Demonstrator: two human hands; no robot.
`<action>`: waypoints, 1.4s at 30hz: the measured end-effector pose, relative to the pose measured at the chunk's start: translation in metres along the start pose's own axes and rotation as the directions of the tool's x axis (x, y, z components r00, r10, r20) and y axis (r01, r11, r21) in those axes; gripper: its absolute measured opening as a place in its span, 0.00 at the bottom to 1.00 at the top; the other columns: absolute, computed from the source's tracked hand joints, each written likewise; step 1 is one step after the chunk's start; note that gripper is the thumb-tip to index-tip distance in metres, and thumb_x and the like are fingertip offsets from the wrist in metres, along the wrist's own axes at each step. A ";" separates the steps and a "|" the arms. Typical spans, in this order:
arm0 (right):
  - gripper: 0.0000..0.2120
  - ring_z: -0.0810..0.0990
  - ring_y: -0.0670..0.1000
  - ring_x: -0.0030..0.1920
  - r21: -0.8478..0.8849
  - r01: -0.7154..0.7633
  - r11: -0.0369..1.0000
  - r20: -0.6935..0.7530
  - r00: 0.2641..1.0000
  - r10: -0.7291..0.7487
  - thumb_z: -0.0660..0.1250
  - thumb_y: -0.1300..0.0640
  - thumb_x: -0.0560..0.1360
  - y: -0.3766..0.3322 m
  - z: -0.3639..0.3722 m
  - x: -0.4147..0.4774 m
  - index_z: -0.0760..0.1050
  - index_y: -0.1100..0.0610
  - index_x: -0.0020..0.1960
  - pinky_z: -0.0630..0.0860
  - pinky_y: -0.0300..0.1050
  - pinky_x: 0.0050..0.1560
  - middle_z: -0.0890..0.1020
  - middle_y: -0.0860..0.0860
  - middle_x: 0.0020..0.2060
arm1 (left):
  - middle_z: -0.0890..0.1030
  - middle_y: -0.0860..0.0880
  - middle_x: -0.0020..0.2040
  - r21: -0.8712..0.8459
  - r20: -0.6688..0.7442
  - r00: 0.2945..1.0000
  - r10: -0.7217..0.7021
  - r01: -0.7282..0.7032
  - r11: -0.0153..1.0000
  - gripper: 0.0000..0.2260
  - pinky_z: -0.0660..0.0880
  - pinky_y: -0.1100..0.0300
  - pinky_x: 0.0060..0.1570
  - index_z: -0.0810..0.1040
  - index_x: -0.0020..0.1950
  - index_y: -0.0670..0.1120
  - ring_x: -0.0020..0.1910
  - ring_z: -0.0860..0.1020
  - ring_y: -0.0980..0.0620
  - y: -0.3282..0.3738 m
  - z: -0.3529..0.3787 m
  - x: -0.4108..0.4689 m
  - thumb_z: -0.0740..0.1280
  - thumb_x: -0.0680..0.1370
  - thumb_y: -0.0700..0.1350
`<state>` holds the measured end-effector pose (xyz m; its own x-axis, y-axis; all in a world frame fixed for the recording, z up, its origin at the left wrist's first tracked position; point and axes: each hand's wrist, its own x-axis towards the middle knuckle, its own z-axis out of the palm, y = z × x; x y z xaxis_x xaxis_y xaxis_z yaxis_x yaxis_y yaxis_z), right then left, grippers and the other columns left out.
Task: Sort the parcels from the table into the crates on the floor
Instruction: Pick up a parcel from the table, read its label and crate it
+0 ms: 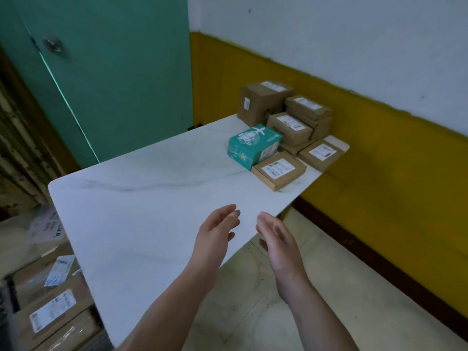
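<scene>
1. Left hand [217,229] and right hand [276,239]: both empty, fingers loosely extended, palms turned toward each other, over the near right edge of the table [141,198]; neither touches anything
2. Judgement: the facing palms suit a two-handed reach toward the pile, not a one-finger pinch
3. Near left, below table level: labelled brown floor parcels [53,310] lie stacked; blurred, and I cannot tell whether crate walls surround them
4. Table top is white with grey veining; every remaining parcel sits at its far right corner, well apart from the hands
5. Nearest of the pile: flat brown parcel [278,171], white label facing up, lying at the right edge; just behind it on the left, a teal box [253,145] printed with an aeroplane
6. To the right, a second flat parcel [321,154], label up, overhangs the table's edge slightly
7. Farther: a mid brown box [290,129], then two stacked boxes [309,107], then a tall box [260,102] at the far corner by the yellow wall
8. Judgement: labels face upward, likely so they can be read for sorting; the flat brown parcel looks like the easiest next pick
</scene>
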<state>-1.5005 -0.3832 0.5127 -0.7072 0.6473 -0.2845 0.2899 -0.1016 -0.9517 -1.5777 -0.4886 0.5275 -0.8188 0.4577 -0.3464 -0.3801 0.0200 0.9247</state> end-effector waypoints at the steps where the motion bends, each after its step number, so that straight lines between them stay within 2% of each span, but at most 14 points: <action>1: 0.20 0.73 0.47 0.69 0.009 -0.005 1.000 -0.008 1.000 0.005 0.63 0.42 0.80 0.002 -0.012 0.003 0.72 0.43 0.71 0.72 0.43 0.62 0.75 0.44 0.69 | 0.82 0.55 0.59 0.020 0.018 1.000 -0.006 0.006 1.000 0.09 0.74 0.58 0.63 0.79 0.61 0.54 0.59 0.80 0.57 -0.001 0.013 0.001 0.65 0.82 0.47; 5: 0.20 0.74 0.48 0.68 0.012 -0.013 1.000 -0.032 0.999 0.013 0.63 0.41 0.80 0.004 -0.051 0.028 0.71 0.43 0.71 0.73 0.39 0.55 0.75 0.43 0.69 | 0.82 0.55 0.59 0.056 0.041 0.998 -0.039 0.036 0.998 0.09 0.74 0.54 0.66 0.79 0.61 0.53 0.59 0.80 0.56 -0.003 0.058 0.020 0.65 0.82 0.47; 10: 0.19 0.74 0.47 0.68 0.024 -0.018 1.000 -0.069 0.997 0.019 0.63 0.42 0.81 0.005 -0.087 0.072 0.72 0.43 0.70 0.74 0.46 0.65 0.75 0.43 0.68 | 0.82 0.54 0.58 0.067 0.058 0.995 -0.083 0.079 0.995 0.08 0.74 0.56 0.63 0.80 0.59 0.54 0.58 0.80 0.56 -0.005 0.102 0.060 0.65 0.82 0.46; 15: 0.19 0.74 0.47 0.68 0.013 -0.040 0.999 -0.098 0.994 0.041 0.63 0.46 0.81 -0.006 -0.118 0.142 0.72 0.46 0.71 0.73 0.45 0.64 0.76 0.44 0.68 | 0.82 0.54 0.59 0.078 0.074 0.988 -0.137 0.131 0.988 0.10 0.74 0.58 0.61 0.79 0.63 0.52 0.58 0.79 0.56 -0.005 0.143 0.124 0.65 0.82 0.46; 19: 0.15 0.74 0.45 0.66 0.000 -0.058 0.998 -0.077 0.995 0.058 0.63 0.47 0.82 -0.025 -0.135 0.215 0.72 0.43 0.67 0.72 0.37 0.58 0.75 0.42 0.65 | 0.82 0.51 0.57 0.049 0.036 0.981 -0.188 0.186 0.981 0.10 0.74 0.57 0.60 0.79 0.63 0.50 0.57 0.79 0.54 0.000 0.170 0.193 0.65 0.82 0.45; 25: 0.20 0.74 0.48 0.66 -0.062 -0.102 0.993 -0.081 0.992 0.097 0.64 0.48 0.82 -0.043 -0.151 0.301 0.71 0.49 0.73 0.72 0.44 0.64 0.75 0.47 0.68 | 0.79 0.49 0.61 -0.003 -0.012 0.962 -0.272 0.272 0.962 0.11 0.73 0.56 0.62 0.78 0.64 0.51 0.57 0.78 0.52 0.010 0.200 0.267 0.65 0.82 0.44; 27: 0.21 0.74 0.48 0.65 -0.078 -0.138 0.987 -0.069 0.989 0.133 0.64 0.48 0.82 -0.044 -0.154 0.320 0.70 0.50 0.73 0.72 0.44 0.64 0.75 0.47 0.69 | 0.78 0.48 0.63 -0.005 -0.044 0.954 -0.296 0.296 0.955 0.12 0.71 0.52 0.67 0.77 0.65 0.50 0.61 0.77 0.50 0.008 0.203 0.281 0.65 0.82 0.45; 32: 0.22 0.74 0.51 0.67 -0.146 -0.216 0.965 -0.009 0.976 0.217 0.64 0.47 0.82 -0.039 -0.157 0.369 0.69 0.50 0.74 0.71 0.43 0.59 0.73 0.48 0.71 | 0.77 0.48 0.65 -0.056 -0.177 0.918 -0.355 0.351 0.935 0.17 0.68 0.56 0.58 0.71 0.71 0.48 0.59 0.74 0.50 -0.001 0.208 0.305 0.65 0.82 0.44; 35: 0.22 0.75 0.46 0.57 -0.220 -0.211 0.953 0.016 0.976 0.219 0.64 0.50 0.82 -0.033 -0.162 0.402 0.68 0.51 0.75 0.70 0.40 0.50 0.76 0.47 0.66 | 0.76 0.50 0.63 -0.090 -0.286 0.880 -0.380 0.370 0.925 0.19 0.67 0.56 0.59 0.68 0.74 0.47 0.56 0.73 0.52 -0.009 0.211 0.314 0.64 0.83 0.44; 36: 0.22 0.75 0.45 0.54 -0.262 -0.205 0.943 0.042 0.974 0.223 0.63 0.50 0.82 -0.030 -0.163 0.415 0.68 0.51 0.75 0.70 0.40 0.50 0.77 0.47 0.64 | 0.75 0.50 0.65 -0.110 -0.329 0.855 -0.400 0.386 0.916 0.21 0.67 0.55 0.62 0.66 0.75 0.47 0.59 0.72 0.51 -0.013 0.212 0.317 0.64 0.83 0.45; 38: 0.22 0.72 0.46 0.55 -0.329 -0.177 0.928 0.064 0.976 0.209 0.62 0.51 0.83 -0.027 -0.167 0.433 0.67 0.52 0.76 0.69 0.43 0.55 0.75 0.48 0.64 | 0.70 0.49 0.73 -0.123 -0.364 0.825 -0.433 0.419 0.900 0.25 0.65 0.51 0.69 0.62 0.78 0.47 0.68 0.70 0.46 -0.018 0.215 0.319 0.64 0.83 0.46; 40: 0.23 0.73 0.49 0.61 -0.426 -0.145 0.893 0.118 0.970 0.214 0.62 0.51 0.83 -0.026 -0.171 0.454 0.65 0.51 0.77 0.70 0.47 0.60 0.73 0.49 0.67 | 0.66 0.48 0.77 -0.157 -0.420 0.782 -0.460 0.437 0.886 0.27 0.64 0.49 0.72 0.60 0.80 0.47 0.73 0.67 0.43 -0.025 0.223 0.324 0.65 0.82 0.47; 42: 0.25 0.71 0.54 0.70 -0.492 -0.133 0.861 0.138 0.964 0.229 0.62 0.49 0.83 -0.023 -0.174 0.473 0.63 0.51 0.78 0.69 0.52 0.67 0.70 0.51 0.73 | 0.65 0.46 0.78 -0.188 -0.452 0.752 -0.480 0.445 0.875 0.28 0.64 0.49 0.72 0.59 0.80 0.46 0.74 0.67 0.42 -0.031 0.231 0.328 0.64 0.82 0.47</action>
<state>-1.7290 0.0568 0.4204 -0.7044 0.4960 -0.5077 0.6609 0.1976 -0.7240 -1.7350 -0.1336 0.4221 -0.6278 -0.0669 -0.7755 -0.7784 0.0541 0.6255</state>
